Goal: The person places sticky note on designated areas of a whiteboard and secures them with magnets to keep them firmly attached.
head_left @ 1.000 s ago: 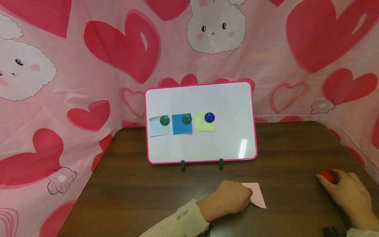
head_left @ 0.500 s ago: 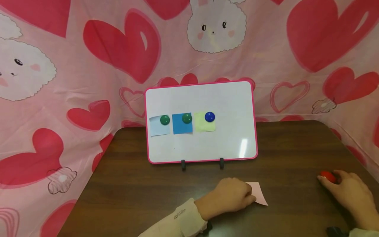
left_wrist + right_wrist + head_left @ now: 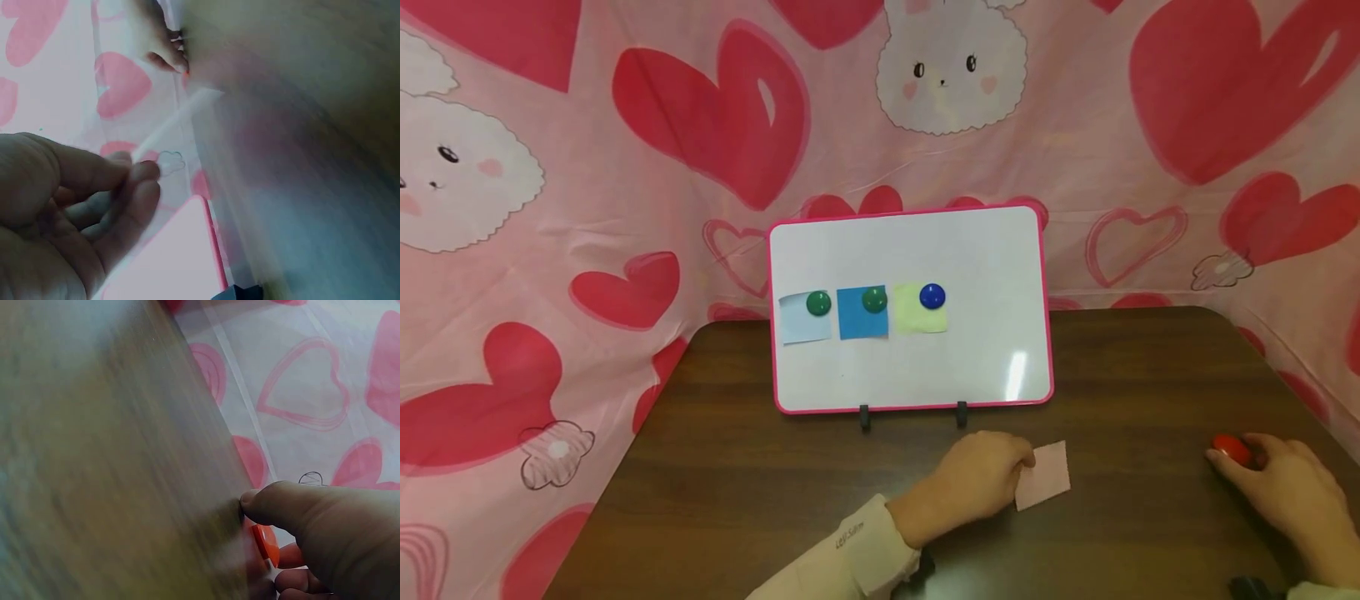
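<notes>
Before the board: on a dark table (image 3: 737, 467), a pink-framed board (image 3: 992, 250) stands on two clips, and both hands work just in front of it.
Left hand: left hand (image 3: 977, 487) pinches a pink note (image 3: 1043, 475) by one edge, fingers and thumb curled on it, in front of the board's right half; the note looks raised off the table and tilted, and the left wrist view shows it edge-on between the fingertips.
Right hand: right hand (image 3: 1288, 492), well to the board's right and near the table's edge, curls thumb and fingers round a red magnet (image 3: 1231, 449) that sits on the table.
On the board: three notes in a row on its left half, pale blue (image 3: 801, 325), blue (image 3: 857, 325) and yellow (image 3: 917, 321), pinned by two green magnets (image 3: 817, 303) and a blue magnet (image 3: 932, 295).
Backdrop: a pink cloth (image 3: 625, 208) with hearts and rabbits hangs behind the board.
Risk, note: held by one edge only, the thin paper could probably slip, bend or crease.
Risk, magnet: the smooth dome could likely roll out of the fingertips and off the nearby table edge.
Risk, board: propped on small clips, it might tip back under a hard push.
</notes>
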The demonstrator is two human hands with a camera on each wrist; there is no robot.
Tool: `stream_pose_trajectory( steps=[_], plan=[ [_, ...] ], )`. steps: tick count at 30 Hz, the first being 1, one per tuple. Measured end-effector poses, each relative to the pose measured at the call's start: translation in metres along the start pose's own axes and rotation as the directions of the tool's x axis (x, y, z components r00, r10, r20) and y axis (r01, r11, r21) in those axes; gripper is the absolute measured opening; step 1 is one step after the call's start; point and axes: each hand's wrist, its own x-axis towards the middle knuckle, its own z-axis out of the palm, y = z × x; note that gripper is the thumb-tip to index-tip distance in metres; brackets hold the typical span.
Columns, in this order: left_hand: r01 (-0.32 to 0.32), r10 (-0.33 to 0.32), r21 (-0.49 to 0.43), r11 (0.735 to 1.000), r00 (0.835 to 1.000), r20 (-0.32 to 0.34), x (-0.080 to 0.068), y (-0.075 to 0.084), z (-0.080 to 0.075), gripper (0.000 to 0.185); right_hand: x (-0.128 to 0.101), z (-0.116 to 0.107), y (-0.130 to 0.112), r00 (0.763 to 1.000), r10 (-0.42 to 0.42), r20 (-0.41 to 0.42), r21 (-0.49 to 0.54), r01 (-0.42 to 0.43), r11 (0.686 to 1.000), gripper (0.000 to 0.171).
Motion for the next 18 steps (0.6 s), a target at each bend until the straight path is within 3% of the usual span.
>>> stream_pose_trajectory(
  steps=[5,12,18],
  plan=[
    [-0.064,0.054,-0.093,0.994,0.994,-0.099,0.003,-0.011,0.001,0.014,0.0,0.001,0.001,1.0,-0.001,0.002,0.003,0.001,1.0,0.076],
    [-0.122,0.084,-0.217,0.968,0.98,-0.181,0.007,-0.024,-0.003,0.019,-0.001,-0.002,0.003,0.999,-0.03,0.013,0.004,0.03,1.0,0.075],
    [-0.117,0.045,-0.298,0.947,0.97,-0.24,0.008,-0.032,-0.003,0.018,-0.002,-0.006,0.003,0.998,-0.061,0.01,0.022,0.06,0.998,0.069]
  ],
)
